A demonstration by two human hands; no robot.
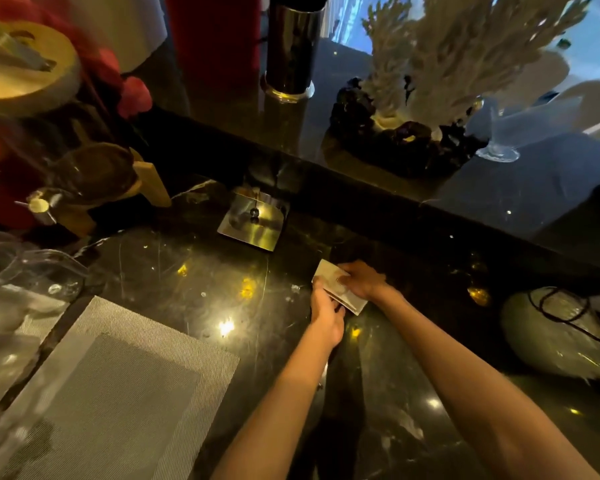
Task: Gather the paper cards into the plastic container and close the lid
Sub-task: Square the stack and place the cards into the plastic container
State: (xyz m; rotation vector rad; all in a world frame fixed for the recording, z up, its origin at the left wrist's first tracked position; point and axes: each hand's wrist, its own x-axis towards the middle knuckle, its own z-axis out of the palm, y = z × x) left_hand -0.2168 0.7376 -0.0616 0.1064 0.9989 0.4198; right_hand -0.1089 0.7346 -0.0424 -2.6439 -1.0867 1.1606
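Observation:
A small stack of pale paper cards (328, 276) is held over the dark marble counter, right of centre. My right hand (362, 279) grips the stack from the far side, fingers curled over its top. My left hand (326, 315) holds its near edge from below. Both hands are closed on the same stack. A clear plastic container (32, 271) stands at the far left edge, blurred; whether it has a lid on I cannot tell.
A grey woven placemat (118, 393) lies at the lower left. A square metal holder (255, 220) sits behind the hands. A raised counter ledge (378, 192) carries a white coral ornament (447, 64) and a metal cylinder (291, 50). A rounded stone-like object with a black cord (558, 334) lies right.

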